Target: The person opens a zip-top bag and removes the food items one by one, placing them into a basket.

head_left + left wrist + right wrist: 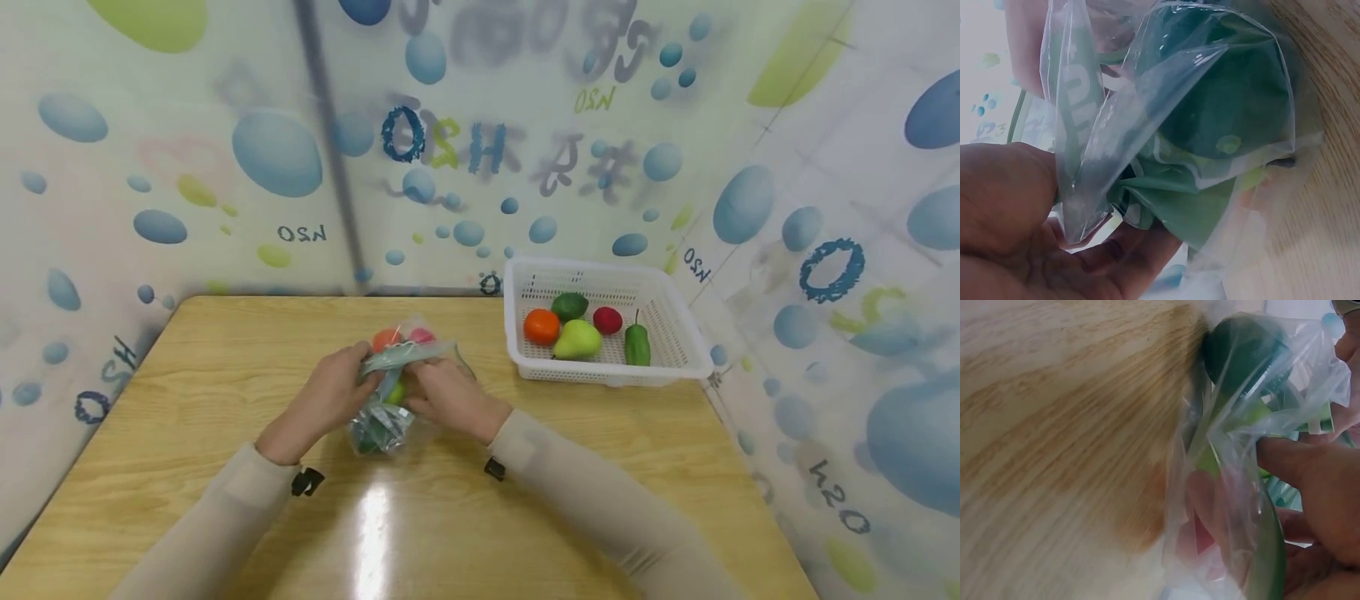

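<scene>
A clear plastic bag (pixel 386 383) sits on the desk (pixel 247 367) between both hands, its pale green mouth strip up and running left to right, rising slightly rightward. Inside, a dark green piece (pixel 371 437) lies nearest the person, an orange one (pixel 386 339) at the far end. A white basket (pixel 603 372) of fruit and vegetables stands to the right. The left hand (pixel 330 392) pinches the bag's edge; the right hand's (pixel 455 396) fingers close narrowly on its other side.
</scene>
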### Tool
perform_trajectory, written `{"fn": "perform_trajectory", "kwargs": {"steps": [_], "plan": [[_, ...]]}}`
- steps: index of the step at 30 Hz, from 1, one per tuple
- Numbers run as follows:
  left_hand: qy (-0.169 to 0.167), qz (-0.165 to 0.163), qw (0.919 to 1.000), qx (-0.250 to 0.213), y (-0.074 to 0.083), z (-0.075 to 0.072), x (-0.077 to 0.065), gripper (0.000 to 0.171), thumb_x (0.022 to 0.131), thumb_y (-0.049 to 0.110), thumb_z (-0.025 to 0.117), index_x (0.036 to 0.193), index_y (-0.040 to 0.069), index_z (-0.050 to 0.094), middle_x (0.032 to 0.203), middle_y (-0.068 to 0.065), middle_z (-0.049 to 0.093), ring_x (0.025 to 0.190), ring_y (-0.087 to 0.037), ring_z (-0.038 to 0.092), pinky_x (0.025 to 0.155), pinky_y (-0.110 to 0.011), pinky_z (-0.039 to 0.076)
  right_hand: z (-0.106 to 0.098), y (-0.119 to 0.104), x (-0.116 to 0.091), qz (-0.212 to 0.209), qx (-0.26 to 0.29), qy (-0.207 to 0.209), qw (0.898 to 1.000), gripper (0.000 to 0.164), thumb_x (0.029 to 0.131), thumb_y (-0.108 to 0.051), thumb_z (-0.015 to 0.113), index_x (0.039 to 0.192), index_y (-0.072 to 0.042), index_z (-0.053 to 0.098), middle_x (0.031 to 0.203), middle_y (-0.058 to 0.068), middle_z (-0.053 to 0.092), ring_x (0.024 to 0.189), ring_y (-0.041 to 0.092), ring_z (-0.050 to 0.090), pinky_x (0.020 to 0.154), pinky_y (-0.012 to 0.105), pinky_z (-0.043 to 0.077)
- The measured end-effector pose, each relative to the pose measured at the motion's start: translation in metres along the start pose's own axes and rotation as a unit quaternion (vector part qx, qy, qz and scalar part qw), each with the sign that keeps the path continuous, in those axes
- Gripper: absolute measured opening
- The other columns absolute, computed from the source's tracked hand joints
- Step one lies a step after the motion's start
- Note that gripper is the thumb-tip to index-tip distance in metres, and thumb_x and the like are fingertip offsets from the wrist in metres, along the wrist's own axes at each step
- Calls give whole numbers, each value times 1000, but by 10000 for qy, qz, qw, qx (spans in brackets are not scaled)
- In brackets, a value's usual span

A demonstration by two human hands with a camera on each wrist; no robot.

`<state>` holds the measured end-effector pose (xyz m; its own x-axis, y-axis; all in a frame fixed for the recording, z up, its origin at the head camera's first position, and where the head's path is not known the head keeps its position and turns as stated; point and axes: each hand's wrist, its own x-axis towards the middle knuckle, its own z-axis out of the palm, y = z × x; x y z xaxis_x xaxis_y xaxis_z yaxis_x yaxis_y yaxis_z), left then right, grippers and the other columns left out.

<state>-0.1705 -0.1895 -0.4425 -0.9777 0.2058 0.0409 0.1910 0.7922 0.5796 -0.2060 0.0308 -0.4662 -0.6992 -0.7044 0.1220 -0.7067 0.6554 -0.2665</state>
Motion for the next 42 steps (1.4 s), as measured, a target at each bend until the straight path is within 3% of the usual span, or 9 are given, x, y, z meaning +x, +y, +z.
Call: {"fn": "perform_trajectory", "kwargs": {"steps": [5,9,16,20,24,31,35,42], "plan": [[75,37,10000,-12,1,1,-2,16,112,7,73,121,-4,64,99,-18,73,83,-26,66,68,-39,56,3,-5,2,197,-142,-211,9995,54,107,-33,88,150,-7,70,143,9,81,129,22,80,111,35,66],[65,13,10000,-46,1,2,-3,16,113,6,70,123,-5,63,102,-22,76,82,-26,69,67,-39,59,6,-8,4,302,-208,-310,9988,63,107,-38,88,157,-4,67,155,14,75,138,24,76,114,36,65],[-11,-90,9999,-62,1,0,-1,21,115,8,67,130,-6,62,108,-27,79,82,-27,73,65,-39,60,9,-7,5,330,143,-291,9989,82,108,-37,86,173,-2,50,176,18,57,151,27,69,125,38,58],[-145,-230,9994,-198,0,0,-1,25,116,10,66,135,-5,61,109,-27,78,78,-24,70,62,-34,56,6,-7,3,467,356,-385,9975,81,107,-36,88,171,-1,52,169,18,64,145,25,72,123,37,60],[-155,-258,9992,-265,-2,0,-2,28,116,13,66,137,-5,61,107,-25,77,75,-22,67,61,-34,54,1,-7,0,570,599,-469,9955,86,107,-33,88,175,-2,46,172,18,62,150,24,69,128,40,56],[-153,-367,9987,-315,-3,3,-4,30,116,15,66,137,-5,63,106,-24,76,79,-24,69,64,-34,56,-4,-5,-7,293,441,-23,9986,92,103,-40,92,176,-7,46,175,14,60,156,29,64,134,47,51],[-179,-416,9985,-300,-2,2,-5,30,115,16,66,138,-5,63,105,-22,76,81,-25,69,65,-34,56,-5,-1,-10,46,460,125,9989,99,101,-38,93,179,-7,41,185,16,47,167,32,53,141,51,41],[-228,-475,9982,-287,-3,2,-6,32,115,17,66,139,-5,63,106,-21,75,83,-25,68,66,-35,56,-10,-1,-19,-166,489,406,9978,103,98,-35,96,179,-4,40,189,22,37,172,37,45,143,50,38]]}}
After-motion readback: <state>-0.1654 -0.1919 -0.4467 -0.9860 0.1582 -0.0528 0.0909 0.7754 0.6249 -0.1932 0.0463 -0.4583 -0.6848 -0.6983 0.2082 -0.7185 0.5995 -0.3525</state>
